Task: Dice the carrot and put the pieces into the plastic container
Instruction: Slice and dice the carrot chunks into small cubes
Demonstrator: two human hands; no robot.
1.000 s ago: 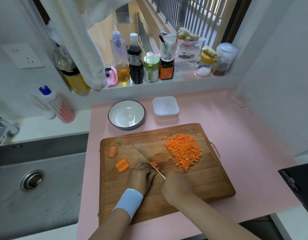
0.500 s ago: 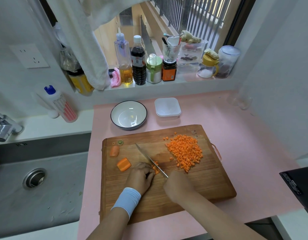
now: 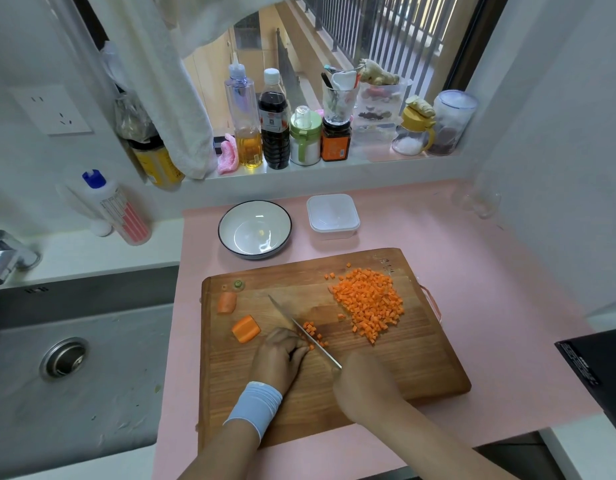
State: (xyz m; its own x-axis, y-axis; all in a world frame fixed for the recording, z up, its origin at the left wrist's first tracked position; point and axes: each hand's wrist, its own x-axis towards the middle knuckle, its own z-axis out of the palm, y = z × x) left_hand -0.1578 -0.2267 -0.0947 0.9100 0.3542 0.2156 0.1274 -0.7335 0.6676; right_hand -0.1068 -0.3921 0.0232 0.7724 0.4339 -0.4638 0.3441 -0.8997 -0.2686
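Curled left hand (image 3: 279, 355) pinned carrot strips (image 3: 311, 336) mid cutting board (image 3: 369, 368); right hand (image 3: 365, 386) gripped knife (image 3: 299, 327) (handle hidden). At 2 o'clock from blade lay diced pile (image 3: 369, 306); plastic container (image 3: 332, 216) at 12, off board. Carrot judged stiff, light, damp-slick: hold with knuckles, scoop dice.

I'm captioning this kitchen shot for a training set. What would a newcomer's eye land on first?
The bright orange pile of diced carrot on the right part of the wooden cutting board stands out first. Next, at the board's middle, the right hand grips a knife whose blade slants beside the curled left hand, a few dice along it. Behind the board, the plastic container shows no carrot inside.
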